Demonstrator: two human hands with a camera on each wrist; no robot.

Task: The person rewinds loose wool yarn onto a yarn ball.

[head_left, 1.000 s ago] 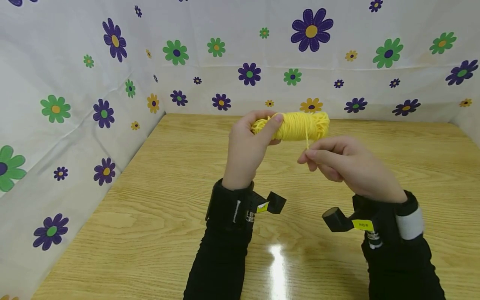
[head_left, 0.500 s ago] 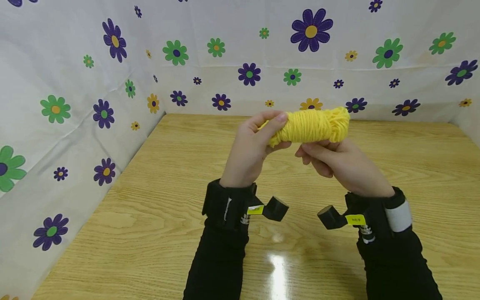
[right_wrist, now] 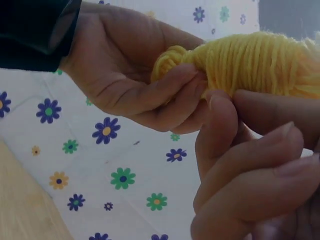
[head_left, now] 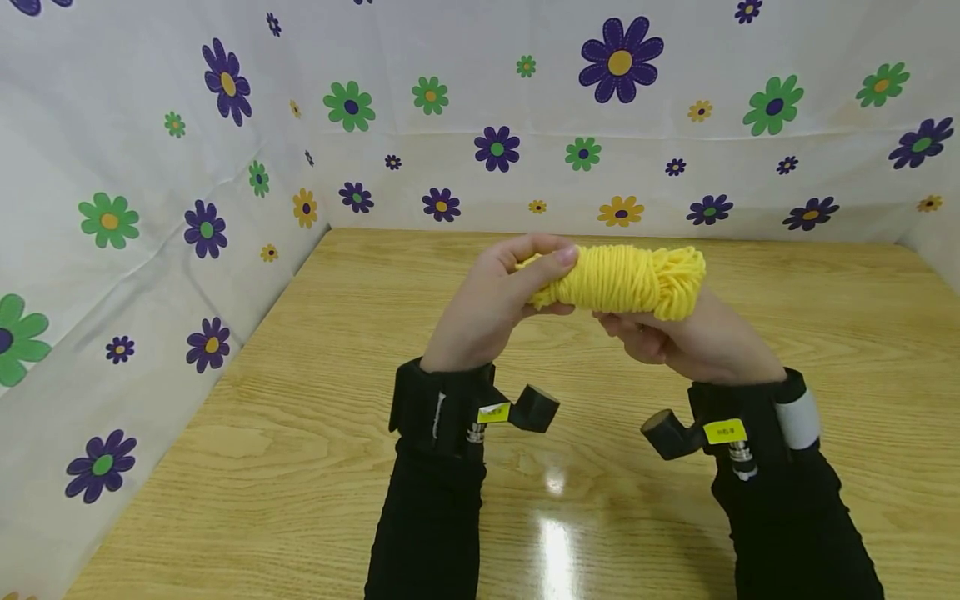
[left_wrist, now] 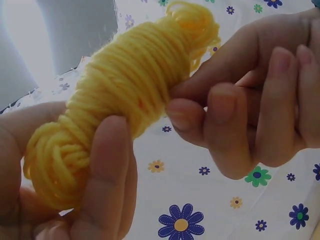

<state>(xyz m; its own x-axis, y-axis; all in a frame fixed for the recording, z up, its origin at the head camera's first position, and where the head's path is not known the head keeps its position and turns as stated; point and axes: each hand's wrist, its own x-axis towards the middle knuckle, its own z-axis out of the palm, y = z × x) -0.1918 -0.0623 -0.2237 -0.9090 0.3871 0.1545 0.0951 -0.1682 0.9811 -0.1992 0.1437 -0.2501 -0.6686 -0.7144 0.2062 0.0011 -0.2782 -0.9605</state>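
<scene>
A skein of yellow yarn (head_left: 618, 279) is held up over the table, lying roughly level and wound tightly round its middle, with loops at both ends. My left hand (head_left: 495, 296) grips its left end, thumb in front and fingers behind. Just below the skein, my right hand (head_left: 693, 337) has thumb and index finger pinched together against the windings. In the right wrist view that pinch (right_wrist: 227, 107) touches the underside of the yarn (right_wrist: 250, 65); the strand between the fingertips is hidden. The other fingers of the right hand curl loosely, seen in the left wrist view.
A wooden table (head_left: 300, 433) spreads beneath both hands, with a bright reflection near its front. White cloth with flowers (head_left: 450, 50) hangs behind it and along the left side. Each wrist wears a black strap with a small camera (head_left: 536, 408).
A yarn strand stretched from skein to right fingertips a second ago; now those fingers sit close under the skein, partly behind it. The skein has shifted right, rising and then dropping slightly.
</scene>
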